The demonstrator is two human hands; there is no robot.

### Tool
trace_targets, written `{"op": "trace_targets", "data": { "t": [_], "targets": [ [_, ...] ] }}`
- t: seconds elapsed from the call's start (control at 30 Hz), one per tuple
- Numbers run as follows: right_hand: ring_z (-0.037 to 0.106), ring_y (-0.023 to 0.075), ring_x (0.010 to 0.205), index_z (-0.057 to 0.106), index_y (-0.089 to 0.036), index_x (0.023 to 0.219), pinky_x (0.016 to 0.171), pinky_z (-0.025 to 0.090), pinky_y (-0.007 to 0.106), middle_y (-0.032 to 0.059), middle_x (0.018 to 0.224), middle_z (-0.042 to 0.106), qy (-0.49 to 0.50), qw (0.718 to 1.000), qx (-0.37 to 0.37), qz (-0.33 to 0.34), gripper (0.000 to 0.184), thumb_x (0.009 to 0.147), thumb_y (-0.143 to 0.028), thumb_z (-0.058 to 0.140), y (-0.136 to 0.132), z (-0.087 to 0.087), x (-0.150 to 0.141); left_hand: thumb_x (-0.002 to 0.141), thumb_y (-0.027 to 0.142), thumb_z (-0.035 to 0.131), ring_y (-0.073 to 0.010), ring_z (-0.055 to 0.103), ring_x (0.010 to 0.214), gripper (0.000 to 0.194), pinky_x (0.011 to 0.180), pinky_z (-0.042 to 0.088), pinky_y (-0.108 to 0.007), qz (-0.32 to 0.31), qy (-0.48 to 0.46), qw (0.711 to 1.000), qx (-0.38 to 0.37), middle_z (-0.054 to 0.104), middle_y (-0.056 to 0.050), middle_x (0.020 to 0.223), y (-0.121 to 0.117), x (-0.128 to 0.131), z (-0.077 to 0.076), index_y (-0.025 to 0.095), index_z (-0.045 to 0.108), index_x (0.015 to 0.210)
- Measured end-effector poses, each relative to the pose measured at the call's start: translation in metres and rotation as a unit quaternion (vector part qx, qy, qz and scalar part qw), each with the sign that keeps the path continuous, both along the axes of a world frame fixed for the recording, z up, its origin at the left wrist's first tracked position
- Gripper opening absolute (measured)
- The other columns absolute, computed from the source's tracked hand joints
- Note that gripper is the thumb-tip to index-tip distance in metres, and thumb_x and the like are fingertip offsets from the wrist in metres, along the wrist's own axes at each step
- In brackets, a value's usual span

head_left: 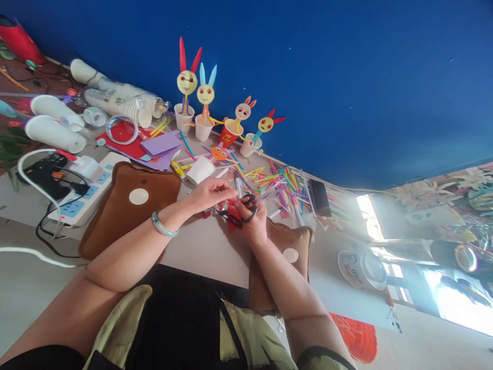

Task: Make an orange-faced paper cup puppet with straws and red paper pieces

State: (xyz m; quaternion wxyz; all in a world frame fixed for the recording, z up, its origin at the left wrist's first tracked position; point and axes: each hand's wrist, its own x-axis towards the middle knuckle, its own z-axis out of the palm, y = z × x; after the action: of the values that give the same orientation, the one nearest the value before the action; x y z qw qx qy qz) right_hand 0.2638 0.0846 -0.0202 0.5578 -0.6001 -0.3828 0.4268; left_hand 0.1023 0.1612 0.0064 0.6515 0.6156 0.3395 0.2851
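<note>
I have the scissors point(254, 213) in my right grip point(254, 224), fingers around the black handles, blades turned away from the left grip point(210, 196), perhaps to keep it clear. That left grip is just beside them; I cannot tell whether it pinches anything. Red paper point(232, 227) lies just below both. Beyond them, coloured sticks point(290, 183) spread, I judge, within easy reach; four rabbit-faced figures point(187, 82) stand in cups by the blue wall point(327, 77), likely out of the way. A brown cushion point(127, 216) lies under the left forearm, another point(299, 244) under the right, seemingly padding the pale bench point(208, 246). Left of the left grip sits a power strip point(77, 208).
</note>
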Motion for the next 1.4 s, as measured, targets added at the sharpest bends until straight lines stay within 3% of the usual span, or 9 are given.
{"op": "trace_targets", "data": {
  "t": [0.1, 0.2, 0.37, 0.5, 0.67, 0.83, 1.0, 1.13, 1.4],
  "targets": [
    [0.051, 0.0141, 0.056, 0.049, -0.024, 0.080, 0.056, 0.045, 0.031, -0.0035, 0.063, 0.057, 0.014, 1.000, 0.001, -0.013, 0.043, 0.062, -0.045, 0.082, 0.003, 0.001, 0.001, 0.069, 0.036, 0.082, -0.0132, 0.063, 0.064, 0.027, 0.059, 0.050, -0.024, -0.022, 0.022, 0.999, 0.019, 0.071, -0.002, 0.072, 0.000, 0.002, -0.009, 0.016, 0.070, 0.083],
    [0.049, 0.0144, 0.055, 0.048, -0.024, 0.079, 0.055, 0.044, 0.031, -0.0042, 0.059, 0.054, 0.011, 1.000, -0.007, -0.007, 0.045, 0.061, -0.048, 0.082, 0.003, 0.001, 0.001, 0.069, 0.030, 0.078, -0.0131, 0.063, 0.064, 0.018, 0.059, 0.050, -0.023, -0.001, 0.033, 0.999, 0.033, 0.070, -0.001, 0.069, 0.001, 0.004, -0.013, 0.017, 0.070, 0.078],
    [0.052, 0.0151, 0.057, 0.048, -0.025, 0.081, 0.054, 0.043, 0.031, -0.0037, 0.063, 0.056, 0.007, 1.000, -0.002, 0.004, 0.047, 0.062, -0.050, 0.082, 0.002, -0.001, 0.000, 0.070, 0.030, 0.075, -0.0105, 0.055, 0.055, 0.014, 0.050, 0.043, -0.021, 0.006, 0.036, 0.999, 0.031, 0.065, 0.001, 0.061, 0.001, 0.002, -0.006, 0.017, 0.069, 0.072],
    [0.052, 0.0140, 0.056, 0.049, -0.024, 0.081, 0.055, 0.044, 0.030, -0.0046, 0.064, 0.056, 0.021, 1.000, 0.001, 0.011, 0.044, 0.062, -0.046, 0.082, 0.001, -0.002, 0.000, 0.077, 0.040, 0.073, -0.0085, 0.049, 0.046, 0.024, 0.043, 0.037, -0.020, 0.004, 0.024, 0.999, -0.026, 0.060, 0.002, 0.055, -0.001, 0.003, -0.001, 0.016, 0.070, 0.074],
    [0.050, 0.0132, 0.054, 0.047, -0.024, 0.077, 0.054, 0.043, 0.030, -0.0050, 0.061, 0.055, -0.002, 1.000, 0.007, -0.025, 0.044, 0.062, -0.045, 0.083, 0.002, 0.000, 0.001, 0.088, 0.061, 0.057, -0.0120, 0.054, 0.047, 0.050, 0.041, 0.036, -0.023, 0.018, 0.011, 0.998, -0.067, 0.062, -0.004, 0.056, -0.001, 0.004, -0.002, 0.015, 0.074, 0.076],
    [0.051, 0.0144, 0.054, 0.049, -0.024, 0.077, 0.054, 0.043, 0.031, -0.0044, 0.059, 0.054, -0.024, 1.000, 0.008, -0.019, 0.040, 0.065, -0.046, 0.080, 0.001, 0.002, 0.001, 0.067, 0.041, 0.083, -0.0103, 0.057, 0.056, 0.031, 0.050, 0.042, -0.021, -0.008, 0.001, 1.000, -0.013, 0.067, 0.000, 0.065, -0.001, 0.004, -0.007, 0.016, 0.072, 0.082],
    [0.050, 0.0127, 0.053, 0.050, -0.023, 0.075, 0.055, 0.043, 0.030, -0.0037, 0.062, 0.058, -0.014, 1.000, 0.024, 0.006, 0.035, 0.067, -0.040, 0.080, 0.000, 0.002, 0.000, 0.071, 0.032, 0.077, -0.0064, 0.047, 0.048, 0.019, 0.045, 0.035, -0.019, 0.023, -0.034, 0.997, -0.062, 0.061, 0.003, 0.057, -0.003, 0.005, -0.004, 0.016, 0.066, 0.074],
    [0.056, 0.0129, 0.056, 0.052, -0.022, 0.078, 0.057, 0.046, 0.029, -0.0025, 0.068, 0.064, 0.011, 0.999, 0.016, 0.031, 0.035, 0.066, -0.038, 0.082, -0.003, 0.002, -0.002, 0.071, 0.029, 0.075, -0.0079, 0.053, 0.050, 0.020, 0.044, 0.035, -0.019, 0.038, -0.081, 0.989, -0.121, 0.065, 0.001, 0.061, -0.002, 0.003, -0.001, 0.016, 0.061, 0.076],
    [0.058, 0.0153, 0.058, 0.055, -0.024, 0.082, 0.056, 0.046, 0.029, 0.0009, 0.069, 0.068, -0.031, 0.994, -0.002, 0.106, 0.043, 0.075, -0.062, 0.073, -0.007, 0.002, -0.002, 0.067, 0.026, 0.077, -0.0072, 0.051, 0.050, 0.020, 0.046, 0.036, -0.021, 0.070, -0.132, 0.982, -0.113, 0.060, 0.002, 0.059, 0.002, -0.001, 0.004, 0.015, 0.063, 0.076]
  ]
}}
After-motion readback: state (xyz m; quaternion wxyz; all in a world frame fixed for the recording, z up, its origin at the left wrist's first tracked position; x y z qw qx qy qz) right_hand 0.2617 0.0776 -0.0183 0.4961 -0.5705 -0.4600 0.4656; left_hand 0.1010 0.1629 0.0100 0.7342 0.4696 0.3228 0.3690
